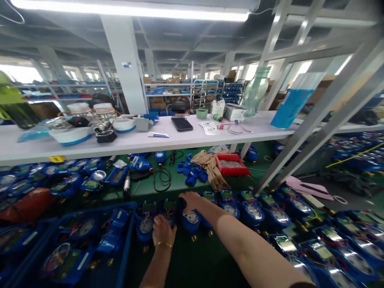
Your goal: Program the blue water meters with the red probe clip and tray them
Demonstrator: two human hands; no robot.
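Observation:
Blue water meters with brass fittings, exposed green circuit boards and thin wires stand in a row on the green bench. My left hand (pixel 163 232), with a gold-coloured bracelet at the wrist, is closed on the lower part of a water meter (pixel 168 205), hiding part of it. Just to its left stands another meter (pixel 146 225). My right hand (pixel 189 200) reaches over from the right, fingers bent over the upper end of a meter (pixel 191 219) with a round silvery dial. Its fingertips are partly hidden. Further meters (pixel 252 212) continue the row rightward.
A blue tray (pixel 132 224) with several meters lies at left. Behind the row are a screwdriver-like tool (pixel 127 186), blue parts (pixel 192 174), a cloth (pixel 207 164) and a red bin (pixel 220 170). Above runs a white shelf (pixel 135 146); metal posts (pixel 279 152) slant at right.

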